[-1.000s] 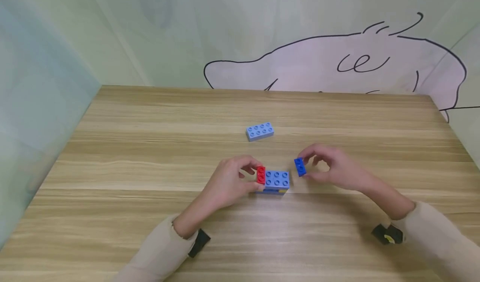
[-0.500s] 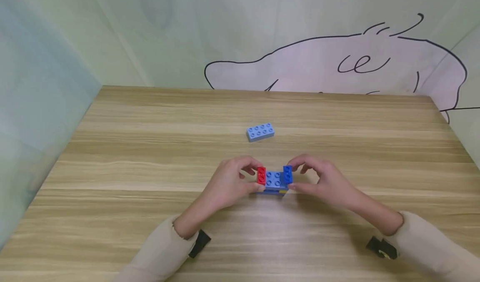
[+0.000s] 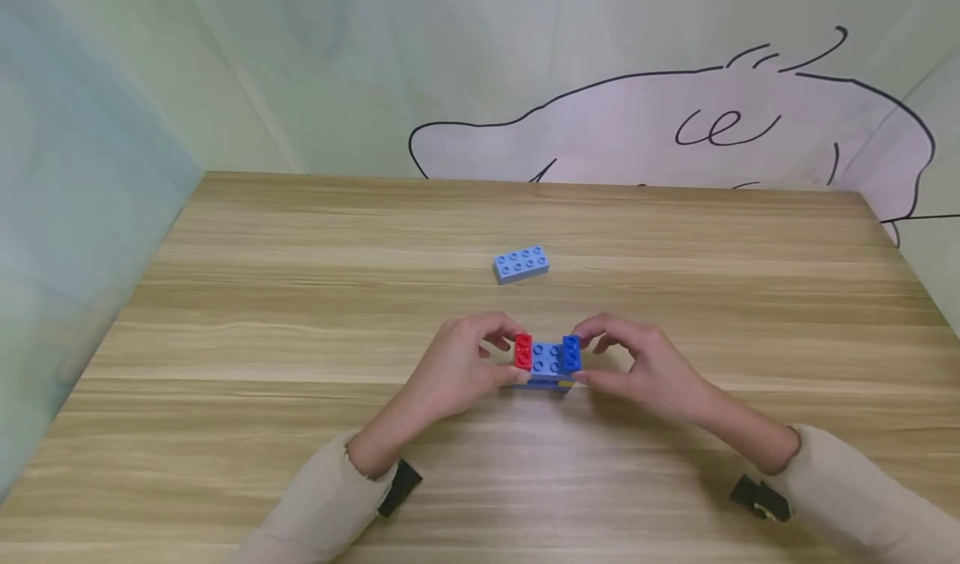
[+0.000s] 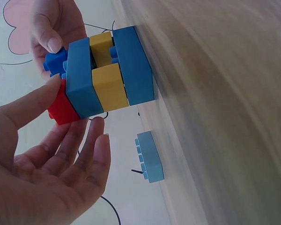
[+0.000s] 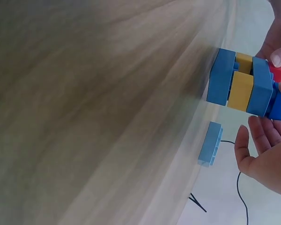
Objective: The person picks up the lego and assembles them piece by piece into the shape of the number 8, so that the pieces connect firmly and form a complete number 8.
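Note:
A small block stack stands on the table, its yellow bricks (image 4: 111, 87) between a lower blue brick (image 4: 135, 68) and an upper light blue brick (image 3: 546, 361). On top, at the left end, sits a red brick (image 3: 522, 352), pinched between thumb and fingers of my left hand (image 3: 461, 368). My right hand (image 3: 660, 372) pinches a dark blue brick (image 3: 572, 353) at the top's right end. In the right wrist view this dark blue brick (image 5: 278, 107) looks slightly tilted over the studs. Studs of the upper brick show between the two end pieces.
A loose light blue brick (image 3: 521, 265) lies farther back on the wooden table (image 3: 300, 297), studs up. Behind the table's far edge rises a pale wall (image 3: 300, 64) with a black line drawing.
My right hand has moved left and brought the dark blue brick from beside the stack onto its right end. The left hand stays at the red brick.

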`<state>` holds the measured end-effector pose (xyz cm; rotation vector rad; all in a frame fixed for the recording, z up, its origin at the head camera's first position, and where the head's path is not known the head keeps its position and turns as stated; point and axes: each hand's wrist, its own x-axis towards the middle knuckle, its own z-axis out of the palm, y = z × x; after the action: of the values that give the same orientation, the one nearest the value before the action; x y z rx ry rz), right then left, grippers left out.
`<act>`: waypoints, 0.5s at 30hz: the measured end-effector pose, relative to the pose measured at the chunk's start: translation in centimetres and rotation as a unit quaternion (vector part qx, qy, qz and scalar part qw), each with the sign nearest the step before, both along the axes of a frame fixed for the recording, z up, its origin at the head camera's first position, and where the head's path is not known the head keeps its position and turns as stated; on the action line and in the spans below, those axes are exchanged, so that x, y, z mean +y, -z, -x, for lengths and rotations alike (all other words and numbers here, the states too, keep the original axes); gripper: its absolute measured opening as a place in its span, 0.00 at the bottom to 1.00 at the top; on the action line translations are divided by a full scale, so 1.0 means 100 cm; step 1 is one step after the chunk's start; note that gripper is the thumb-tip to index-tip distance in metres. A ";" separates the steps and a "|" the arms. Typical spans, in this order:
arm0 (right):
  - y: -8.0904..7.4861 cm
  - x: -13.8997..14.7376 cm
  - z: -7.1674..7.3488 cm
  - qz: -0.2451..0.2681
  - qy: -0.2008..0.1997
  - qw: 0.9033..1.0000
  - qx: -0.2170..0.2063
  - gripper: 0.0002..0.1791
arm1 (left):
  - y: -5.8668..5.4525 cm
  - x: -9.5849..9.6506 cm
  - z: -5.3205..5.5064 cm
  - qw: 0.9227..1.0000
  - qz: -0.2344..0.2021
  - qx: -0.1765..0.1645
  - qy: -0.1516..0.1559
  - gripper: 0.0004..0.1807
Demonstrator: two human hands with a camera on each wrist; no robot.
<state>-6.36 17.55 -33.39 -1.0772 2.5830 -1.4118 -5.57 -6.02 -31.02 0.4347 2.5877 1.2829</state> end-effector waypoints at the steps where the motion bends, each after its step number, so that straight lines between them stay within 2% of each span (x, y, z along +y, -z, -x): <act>1: 0.000 0.000 0.000 0.001 0.000 1.000 -0.003 0.19 | 0.000 0.000 0.000 1.000 0.000 0.000 0.000 0.17; 6: 0.001 0.001 0.000 0.005 0.000 1.000 -0.014 0.18 | 0.000 0.000 0.000 1.000 0.000 -0.001 -0.002 0.17; 15: 0.000 0.002 0.000 -0.002 -0.003 1.000 -0.007 0.18 | -0.001 0.000 0.000 1.000 0.003 -0.004 -0.005 0.17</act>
<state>-6.38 17.78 -33.44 -1.0694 2.5691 -1.4064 -5.60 -5.99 -30.94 0.4163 2.5895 1.2769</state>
